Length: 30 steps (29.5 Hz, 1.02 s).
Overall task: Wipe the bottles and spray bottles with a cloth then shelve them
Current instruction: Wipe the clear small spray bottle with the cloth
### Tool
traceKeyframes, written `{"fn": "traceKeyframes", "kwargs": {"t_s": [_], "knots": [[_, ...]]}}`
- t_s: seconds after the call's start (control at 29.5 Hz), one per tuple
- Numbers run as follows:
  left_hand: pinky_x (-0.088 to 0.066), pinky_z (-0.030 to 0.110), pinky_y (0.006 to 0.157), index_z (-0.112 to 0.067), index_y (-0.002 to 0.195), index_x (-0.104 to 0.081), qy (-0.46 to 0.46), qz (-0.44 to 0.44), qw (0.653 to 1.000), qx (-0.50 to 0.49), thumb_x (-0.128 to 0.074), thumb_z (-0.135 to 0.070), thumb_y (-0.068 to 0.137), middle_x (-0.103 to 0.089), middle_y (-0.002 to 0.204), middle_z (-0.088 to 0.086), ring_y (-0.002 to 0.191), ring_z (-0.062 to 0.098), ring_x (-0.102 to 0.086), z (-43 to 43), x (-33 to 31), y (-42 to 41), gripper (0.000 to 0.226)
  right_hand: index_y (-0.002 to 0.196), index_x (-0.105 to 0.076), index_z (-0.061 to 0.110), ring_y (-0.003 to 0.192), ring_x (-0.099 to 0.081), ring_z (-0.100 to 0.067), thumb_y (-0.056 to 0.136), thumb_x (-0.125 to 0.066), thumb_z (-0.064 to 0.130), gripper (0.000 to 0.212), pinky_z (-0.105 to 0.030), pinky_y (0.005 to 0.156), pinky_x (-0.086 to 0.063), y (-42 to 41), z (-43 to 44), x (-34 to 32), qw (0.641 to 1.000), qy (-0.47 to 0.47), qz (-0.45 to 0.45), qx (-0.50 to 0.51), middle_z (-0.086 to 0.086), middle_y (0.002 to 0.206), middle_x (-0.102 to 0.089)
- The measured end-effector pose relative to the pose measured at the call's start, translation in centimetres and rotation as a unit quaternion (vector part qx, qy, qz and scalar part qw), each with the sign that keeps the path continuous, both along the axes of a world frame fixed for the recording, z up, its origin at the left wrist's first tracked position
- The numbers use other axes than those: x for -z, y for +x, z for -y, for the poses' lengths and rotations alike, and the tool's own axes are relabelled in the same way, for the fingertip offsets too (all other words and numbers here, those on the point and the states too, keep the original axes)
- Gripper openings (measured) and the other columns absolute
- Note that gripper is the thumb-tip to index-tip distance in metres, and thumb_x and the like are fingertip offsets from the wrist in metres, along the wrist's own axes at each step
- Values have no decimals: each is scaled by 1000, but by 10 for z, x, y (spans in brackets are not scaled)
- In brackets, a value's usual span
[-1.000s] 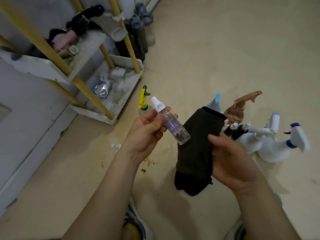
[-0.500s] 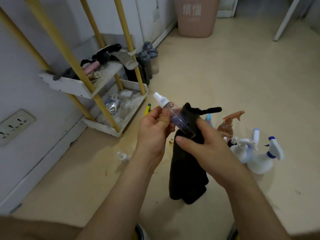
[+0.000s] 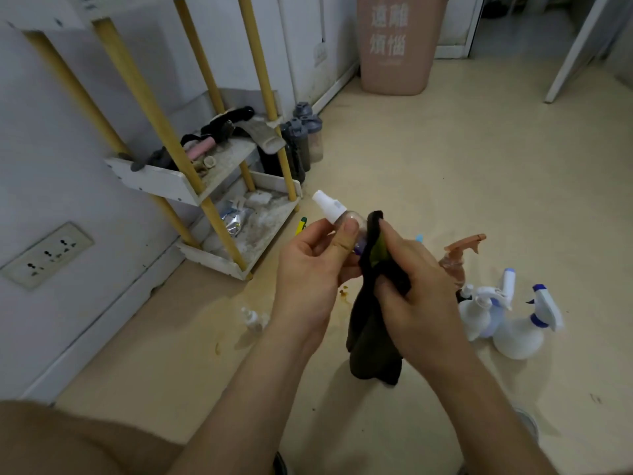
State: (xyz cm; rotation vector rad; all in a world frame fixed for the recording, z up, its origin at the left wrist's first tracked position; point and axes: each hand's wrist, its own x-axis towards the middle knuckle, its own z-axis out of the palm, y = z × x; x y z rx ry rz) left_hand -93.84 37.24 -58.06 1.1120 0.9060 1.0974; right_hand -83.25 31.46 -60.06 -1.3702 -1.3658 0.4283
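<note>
Head view shows one small clear bottle point(image 3: 337, 214) with a white spray top, held up over the floor point(image 3: 445, 166) between both hands. The left hand point(image 3: 308, 269) pinches it near the top, with the thumb pressed on the clear part. The right hand point(image 3: 418, 296) grips one dark cloth point(image 3: 373, 344), which wraps round the bottle's lower half and hangs down.

On the floor to the right stand two white spray bottles point(image 3: 517, 334) with blue parts, and one brown spray bottle point(image 3: 455, 262) behind them. One tiny bottle point(image 3: 251, 318) lies beside the left wrist.

One shelf point(image 3: 161, 181) stands by the wall. Its middle board holds dark rags and one pink tube, and its bottom board holds one shiny packet. Three grey bottles point(image 3: 301, 138) stand beside it. One pink bin point(image 3: 394, 70) stands far back.
</note>
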Motion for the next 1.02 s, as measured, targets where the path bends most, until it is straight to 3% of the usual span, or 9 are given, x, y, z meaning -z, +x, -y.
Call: {"fn": "traceKeyframes", "kwargs": {"t_s": [0.14,0.24,0.41,0.51,0.58,0.64,0.71,0.81,1.02], "knots": [[-47,36,101,-30,120,-65,14,-87,995,45,-66,-59,78,-67,120,-10,115,6,-60,-7,18,-19,52,100,-68,35,80,-69,-2,89,-57,31,16,-14,64,-52,5,8,-22,929,-109,-349,-59,15,85,-74],[-39,52,109,-26,132,-58,-111,-108,970,189,-54,-83,70,-64,130,3,124,22,-58,0,30,-28,85,99,-70,19,81,-73,-15,89,-52,43,32,-24,59,-56,9,8,-18,824,-149,-545,-46,-4,89,-76],[-53,36,84,-19,86,-75,-98,-33,963,250,-74,-41,78,-67,91,9,89,22,-63,4,31,-32,24,91,-74,13,78,-74,-18,90,-56,38,31,-30,61,-61,15,8,-12,742,-143,-655,-21,-11,89,-76],[-50,35,84,-10,99,-71,-91,-35,970,223,-64,-38,89,-65,96,12,92,23,-61,4,29,-33,30,85,-80,13,87,-74,-24,81,-59,31,28,-40,73,-61,17,9,-8,708,-123,-693,-66,-13,98,-75],[-52,32,80,-4,111,-63,-92,-67,969,218,-60,-41,91,-64,99,13,92,25,-61,6,31,-33,42,90,-80,13,95,-72,-27,78,-65,30,26,-46,84,-57,19,10,-6,703,-118,-696,-85,-15,104,-74],[-51,30,75,-10,116,-63,-52,-138,957,250,-65,-47,85,-67,97,8,89,24,-63,7,33,-35,49,116,-71,9,110,-66,-33,70,-79,30,51,-51,92,-53,24,10,-4,701,-102,-695,-121,-19,119,-68],[-53,31,80,-11,113,-67,-23,-179,946,268,-69,-44,78,-71,105,10,98,27,-68,3,30,-41,48,128,-61,5,113,-64,-34,66,-81,23,68,-49,91,-55,28,10,-2,705,-97,-688,-143,-20,124,-64],[-55,37,86,-9,107,-71,15,-204,943,262,-68,-42,78,-73,104,12,100,27,-68,-8,18,-54,44,122,-61,1,96,-69,-27,67,-70,14,57,-38,79,-60,32,9,-2,737,-94,-659,-114,-18,110,-68],[-49,45,81,0,117,-66,-88,85,971,206,-50,-5,74,-59,114,23,101,37,-56,-4,7,-51,47,119,-61,-1,104,-69,-29,72,-69,5,48,-34,84,-56,25,4,6,845,-45,-532,-24,-16,112,-70]]}}
